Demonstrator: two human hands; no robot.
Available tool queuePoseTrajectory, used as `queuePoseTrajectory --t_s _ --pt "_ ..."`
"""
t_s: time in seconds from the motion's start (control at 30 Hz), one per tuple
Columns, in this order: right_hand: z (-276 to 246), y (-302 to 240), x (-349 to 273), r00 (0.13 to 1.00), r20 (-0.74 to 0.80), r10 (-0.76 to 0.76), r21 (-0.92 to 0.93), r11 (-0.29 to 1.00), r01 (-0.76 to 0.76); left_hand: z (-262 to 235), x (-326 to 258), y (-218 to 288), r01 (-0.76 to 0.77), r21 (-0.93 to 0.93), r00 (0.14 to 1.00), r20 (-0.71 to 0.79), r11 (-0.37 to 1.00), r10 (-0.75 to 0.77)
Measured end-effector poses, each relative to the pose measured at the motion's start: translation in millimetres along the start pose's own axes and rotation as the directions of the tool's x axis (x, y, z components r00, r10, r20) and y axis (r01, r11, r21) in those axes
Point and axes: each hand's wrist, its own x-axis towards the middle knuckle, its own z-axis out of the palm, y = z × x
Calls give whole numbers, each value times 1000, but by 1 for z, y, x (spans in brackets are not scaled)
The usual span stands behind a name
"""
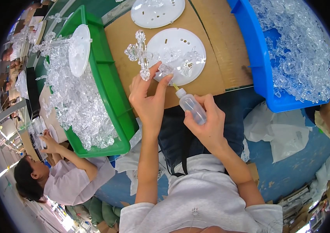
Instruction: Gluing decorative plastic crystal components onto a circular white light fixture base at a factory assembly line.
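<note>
My left hand (148, 91) pinches a clear, faceted plastic cross ornament (141, 54) between thumb and fingers, at the near left edge of a round white disc (176, 42). Clear pieces stand on that disc, which has small slots and holes. My right hand (208, 122) is closed around a translucent squeeze bottle (191, 105) with a white cap. Its thin yellowish nozzle points up and left, close to my left thumb and the ornament's end. Whether the nozzle touches the clear piece I cannot tell.
Brown cardboard (227, 58) covers the worktop; a second white disc (158, 11) lies farther back. At left stands a green bin (112, 93) heaped with clear pieces, another disc (80, 50) on top. A blue bin (256, 50) of clear pieces is at right. A co-worker (66, 178) sits at left.
</note>
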Motion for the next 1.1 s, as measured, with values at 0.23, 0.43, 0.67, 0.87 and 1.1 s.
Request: queuePoseTrajectory --t_s 0.23,0.43,0.67,0.87,1.1 --pt "-1 1 -1 1000 7 7 -6 1000 -7 1 -1 -1 -3 12 1000 6 1000 3" --pt "-3 1 0 1000 -18 -16 -5 1000 16 2 -2 0 2 -1 1000 7 1000 -2" --pt "-26 0 -1 990 -137 -28 168 985 51 0 -3 -5 -104 99 994 -33 990 107" --pt "-21 17 82 943 -286 -172 -97 984 150 -2 -7 -9 -70 80 997 -28 994 73" --pt "-31 17 80 929 -340 -148 -260 964 59 -15 -29 -8 -101 93 992 -65 990 107"
